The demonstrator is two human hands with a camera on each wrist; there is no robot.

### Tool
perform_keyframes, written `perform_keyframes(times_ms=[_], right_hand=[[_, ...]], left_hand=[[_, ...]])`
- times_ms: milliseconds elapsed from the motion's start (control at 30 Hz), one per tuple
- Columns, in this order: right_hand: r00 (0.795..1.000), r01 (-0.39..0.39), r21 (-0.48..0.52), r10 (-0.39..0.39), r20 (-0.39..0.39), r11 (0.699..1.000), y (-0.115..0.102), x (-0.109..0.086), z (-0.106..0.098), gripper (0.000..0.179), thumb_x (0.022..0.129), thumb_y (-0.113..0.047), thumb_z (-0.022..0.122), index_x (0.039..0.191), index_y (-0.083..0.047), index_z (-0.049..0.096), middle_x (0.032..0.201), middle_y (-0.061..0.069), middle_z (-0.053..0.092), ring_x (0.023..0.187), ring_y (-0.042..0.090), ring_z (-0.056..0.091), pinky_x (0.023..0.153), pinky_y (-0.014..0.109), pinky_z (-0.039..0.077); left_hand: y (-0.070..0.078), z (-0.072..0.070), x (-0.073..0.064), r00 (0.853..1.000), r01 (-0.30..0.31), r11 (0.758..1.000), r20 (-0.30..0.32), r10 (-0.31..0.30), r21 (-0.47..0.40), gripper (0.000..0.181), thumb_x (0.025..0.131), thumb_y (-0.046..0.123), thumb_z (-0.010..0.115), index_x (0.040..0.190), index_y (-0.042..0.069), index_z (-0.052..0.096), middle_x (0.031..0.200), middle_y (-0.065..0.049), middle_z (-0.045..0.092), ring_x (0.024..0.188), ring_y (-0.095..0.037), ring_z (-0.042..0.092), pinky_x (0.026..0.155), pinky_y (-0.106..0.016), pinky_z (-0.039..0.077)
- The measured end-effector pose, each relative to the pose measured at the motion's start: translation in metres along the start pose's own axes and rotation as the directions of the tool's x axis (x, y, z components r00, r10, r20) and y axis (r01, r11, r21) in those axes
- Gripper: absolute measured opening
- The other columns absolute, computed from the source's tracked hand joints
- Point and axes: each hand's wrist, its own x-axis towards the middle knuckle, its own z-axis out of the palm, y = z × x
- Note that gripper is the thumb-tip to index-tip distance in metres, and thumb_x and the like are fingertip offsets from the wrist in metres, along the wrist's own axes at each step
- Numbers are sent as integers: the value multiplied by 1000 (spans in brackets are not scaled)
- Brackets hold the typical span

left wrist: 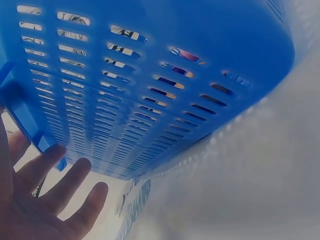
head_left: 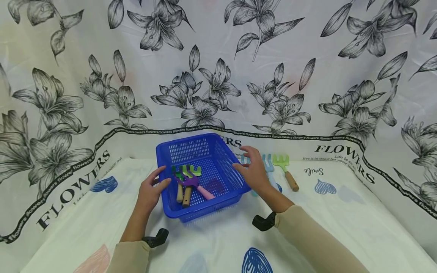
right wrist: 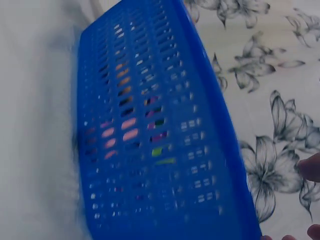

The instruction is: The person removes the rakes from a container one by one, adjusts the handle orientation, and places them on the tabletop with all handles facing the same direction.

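Note:
A blue plastic basket [head_left: 218, 203] with slotted walls sits between the two hands. Inside lie a purple hand fork [head_left: 191, 181] with a pink handle, a light green fork [head_left: 195, 170] and a dark green tool [head_left: 179, 179], the last two near wooden handles. My left hand [head_left: 148, 191] is at the left rim, its thumb over the edge; in the left wrist view its fingers [left wrist: 75, 182] spread loosely outside the wall. At the right rim my right hand [head_left: 254, 170] is held with fingers spread, thumb tip close over the edge.
Right of the basket lie a light green fork [head_left: 281, 162] with a wooden handle and light blue forks [head_left: 268, 161], partly hidden by the right hand. A flower-printed curtain [head_left: 205, 57] rises behind the white patterned cloth [head_left: 211, 250]. Both wrists wear black devices [head_left: 263, 222].

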Motion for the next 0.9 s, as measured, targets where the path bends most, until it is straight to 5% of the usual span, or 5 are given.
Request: perform_keyframes(times_ms=[267,467,567,700,900], right_hand=[[993,-80,47,75,96,996,-17,5,22,63,88,-12,73,143,-13,41,152,13,30,132,38,41,94,48,49],[959,-144,112,111,260,983,-21,7,35,71,89,-16,72,149,-17,35,154,7,33,135,35,40,98,54,45],[918,-150,104,99,385,983,-15,12,39,73,89,-21,72,151,-21,32,152,4,36,134,33,41,99,55,43],[831,-151,108,67,553,983,-11,17,43,75,91,-23,69,153,-21,28,150,8,40,132,35,42,100,53,43],[713,-200,30,125,690,979,-10,18,47,66,94,-24,65,152,-24,33,139,10,53,124,26,53,101,47,43]], left_hand=[[2,2,1,1000,21,1000,-12,-21,6,61,95,39,61,149,20,41,149,-19,39,137,-41,33,104,-61,33],[-1,2,2,999,24,1000,-27,-23,11,63,93,41,63,149,19,42,145,-20,43,138,-39,32,106,-62,29],[-1,2,2,999,25,1000,-29,-25,6,65,92,44,63,149,19,42,146,-20,43,138,-39,32,106,-61,29],[-3,1,1,999,33,999,-38,-33,-4,67,91,47,64,149,19,42,146,-20,43,138,-40,32,106,-60,31],[-4,2,2,999,28,1000,-36,-29,-11,67,91,47,64,149,19,42,146,-20,43,138,-39,33,106,-60,31]])
